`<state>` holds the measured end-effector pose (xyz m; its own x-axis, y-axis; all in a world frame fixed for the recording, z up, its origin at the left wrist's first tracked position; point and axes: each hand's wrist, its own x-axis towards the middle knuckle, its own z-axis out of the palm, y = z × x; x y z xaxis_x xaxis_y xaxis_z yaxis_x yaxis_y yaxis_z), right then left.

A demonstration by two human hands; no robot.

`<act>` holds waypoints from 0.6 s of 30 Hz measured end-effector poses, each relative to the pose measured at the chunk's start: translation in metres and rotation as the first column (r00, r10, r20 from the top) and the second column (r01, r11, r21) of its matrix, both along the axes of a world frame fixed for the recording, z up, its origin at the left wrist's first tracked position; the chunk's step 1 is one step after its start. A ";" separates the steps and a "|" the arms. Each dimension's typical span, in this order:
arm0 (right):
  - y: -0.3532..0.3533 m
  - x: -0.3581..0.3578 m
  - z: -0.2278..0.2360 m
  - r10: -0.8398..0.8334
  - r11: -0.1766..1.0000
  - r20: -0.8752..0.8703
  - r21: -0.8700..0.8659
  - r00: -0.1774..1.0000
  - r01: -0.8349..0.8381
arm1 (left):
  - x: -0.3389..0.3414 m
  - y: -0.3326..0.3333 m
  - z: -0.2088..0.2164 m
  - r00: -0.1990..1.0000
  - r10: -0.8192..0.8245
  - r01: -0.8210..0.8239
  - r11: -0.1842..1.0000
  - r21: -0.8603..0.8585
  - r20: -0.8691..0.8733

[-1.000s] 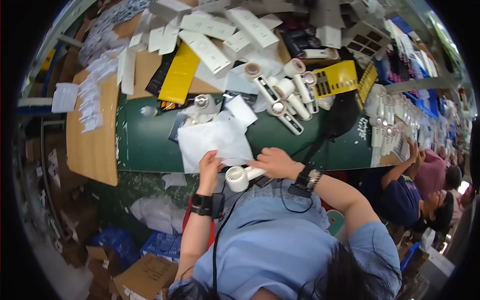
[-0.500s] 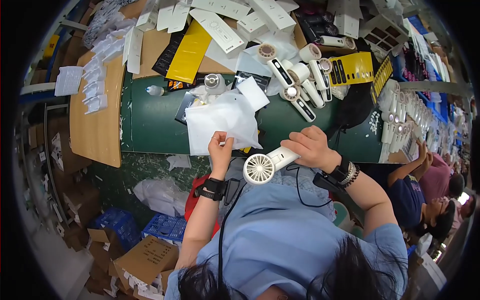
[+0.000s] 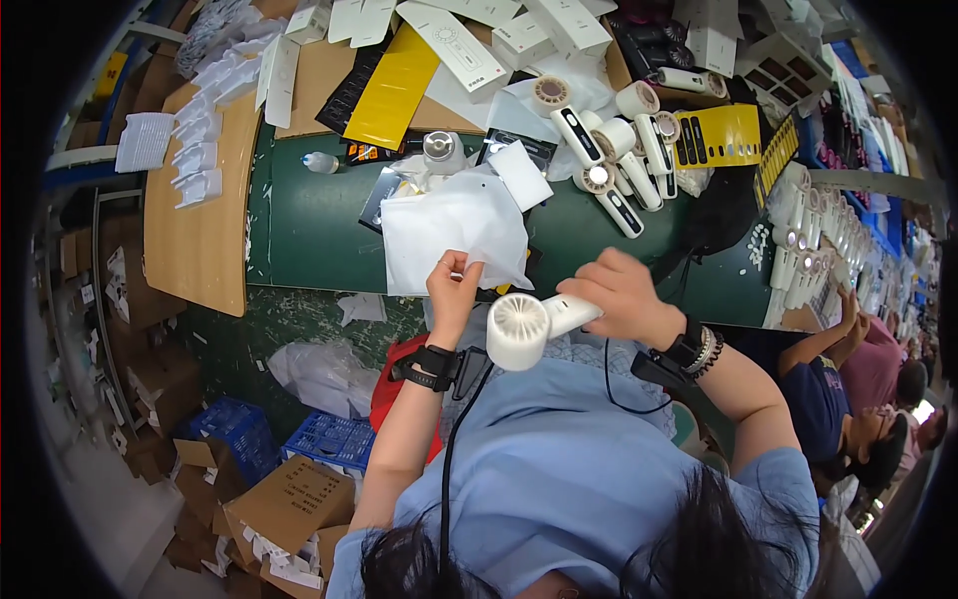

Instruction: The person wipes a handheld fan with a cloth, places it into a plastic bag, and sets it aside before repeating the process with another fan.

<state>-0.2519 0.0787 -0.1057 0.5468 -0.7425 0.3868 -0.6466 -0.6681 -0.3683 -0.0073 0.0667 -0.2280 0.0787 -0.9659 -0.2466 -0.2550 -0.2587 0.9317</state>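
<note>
My right hand (image 3: pixel 621 298) grips a white handheld fan (image 3: pixel 519 331) by its handle, above my lap and just off the table's front edge. The fan's round head points left, its slatted grille facing up and away, with the smooth side wall showing. At the near edge of the table, the fingertips of my left hand (image 3: pixel 455 290) pinch the lower edge of a thin white pouch (image 3: pixel 439 235). That pouch lies flat, partly covering small things beneath it. More white handheld fans (image 3: pixel 611 150) lie heaped beyond my right hand, several with dark strips on their handles.
A green table (image 3: pixel 309 230) spans the front. White boxes (image 3: pixel 454 45), a yellow sheet (image 3: pixel 391 85) and a small bottle (image 3: pixel 320 162) lie on it. At left stands a wooden board (image 3: pixel 195 250) with white trays. Rows of fans (image 3: pixel 798 250) and other people are at right.
The fan has tilted in my right hand, so its grille faces away and more of its side shows. My left hand keeps its pinch on the pouch. The whole view has shifted slightly.
</note>
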 end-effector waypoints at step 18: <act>0.021 0.019 -0.067 -0.251 0.313 -0.172 0.917 0.953 0.248 | -0.013 0.014 -0.001 0.946 -0.214 0.260 0.949 -0.176 0.242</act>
